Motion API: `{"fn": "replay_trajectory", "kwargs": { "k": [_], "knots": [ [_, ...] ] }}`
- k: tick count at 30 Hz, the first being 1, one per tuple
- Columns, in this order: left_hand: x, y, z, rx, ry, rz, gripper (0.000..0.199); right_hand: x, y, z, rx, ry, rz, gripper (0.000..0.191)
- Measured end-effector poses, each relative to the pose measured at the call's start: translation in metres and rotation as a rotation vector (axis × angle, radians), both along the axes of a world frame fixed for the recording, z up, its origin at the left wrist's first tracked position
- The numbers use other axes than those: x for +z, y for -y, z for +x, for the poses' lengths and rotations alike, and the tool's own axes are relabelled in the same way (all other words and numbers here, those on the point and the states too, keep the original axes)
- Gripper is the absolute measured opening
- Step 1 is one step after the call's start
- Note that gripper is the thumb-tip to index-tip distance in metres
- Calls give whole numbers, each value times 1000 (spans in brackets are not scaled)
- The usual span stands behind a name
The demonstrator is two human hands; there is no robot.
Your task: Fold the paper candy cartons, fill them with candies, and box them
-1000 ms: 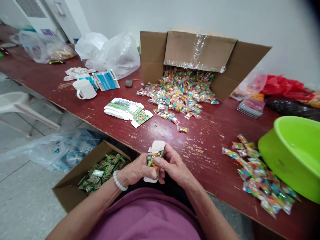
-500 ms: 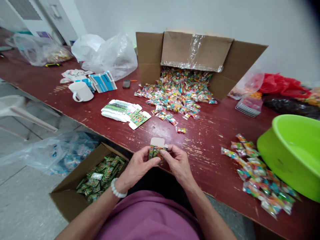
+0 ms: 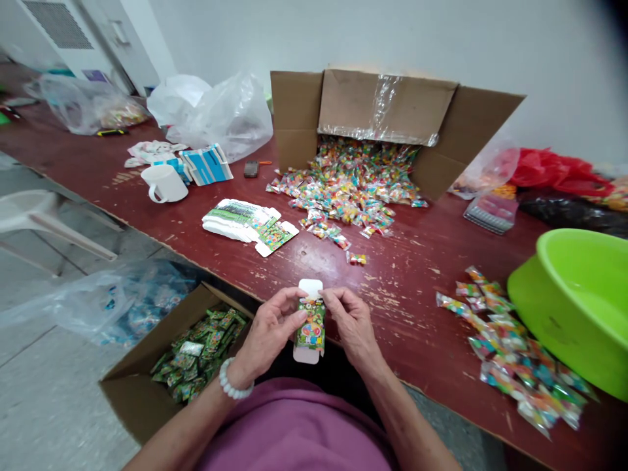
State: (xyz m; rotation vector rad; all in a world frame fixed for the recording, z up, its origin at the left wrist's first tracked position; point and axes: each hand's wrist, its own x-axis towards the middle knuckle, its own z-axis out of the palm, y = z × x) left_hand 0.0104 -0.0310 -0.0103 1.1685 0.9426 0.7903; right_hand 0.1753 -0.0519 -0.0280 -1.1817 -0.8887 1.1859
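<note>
The printed candy carton (image 3: 311, 327) is held upright in view at the near table edge, between both hands; by the left hand (image 3: 267, 332) it is gripped along its left side, fingers partly curled and thumb laid on the printed face; by the right hand (image 3: 355, 327) the upper right corner is pinched between thumb and fingertips; compared with half a second earlier, the carton has been turned so that the full front is shown, and the lower end flap (image 3: 307, 355), then hidden, has been brought into view, extended like the top flap (image 3: 311, 286); neither end is therefore judged to be closed; whether anything is inside cannot be told

Beyond the hands, a single wrapped candy (image 3: 356, 259) is found on the red table (image 3: 407, 294); flattened cartons (image 3: 230, 219) are stacked to its left; candies (image 3: 348, 193) are spilled from a cardboard box (image 3: 385, 108); green packets (image 3: 209, 343) are contained in a lower box (image 3: 140, 392) at left; at right, more candies (image 3: 520, 353) are spread beside a green basin (image 3: 549, 304); the space between hands and spill is judged unobstructed except by the single candy
</note>
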Motion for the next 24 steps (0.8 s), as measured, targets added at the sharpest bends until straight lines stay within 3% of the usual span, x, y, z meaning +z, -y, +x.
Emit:
{"fn": "replay_trajectory", "kwargs": {
  "k": [4,7,9,11,13,15,19,24],
  "knots": [
    [3,-1,-3,-39,-59,53,27,2,-7,11,108,-95,-65,29],
    [5,-1,-4,-47,-74,80,25,6,-9,16,205,9,14,29],
    [5,-1,-3,1,-8,18,34,8,-7,17,215,215,113,16],
    [5,-1,-2,62,82,-87,49,10,-6,17,127,399,233,14],
    [5,-1,-1,18,143,-218,54,10,-5,16,41,477,319,13],
    [3,0,2,-75,156,-337,51,10,-5,15,66,500,346,13],
    [-3,2,7,-36,90,-406,61,11,-6,15,220,492,262,23],
    [-3,1,11,-57,18,-321,74,11,-9,13,223,355,62,18]
  ]
}}
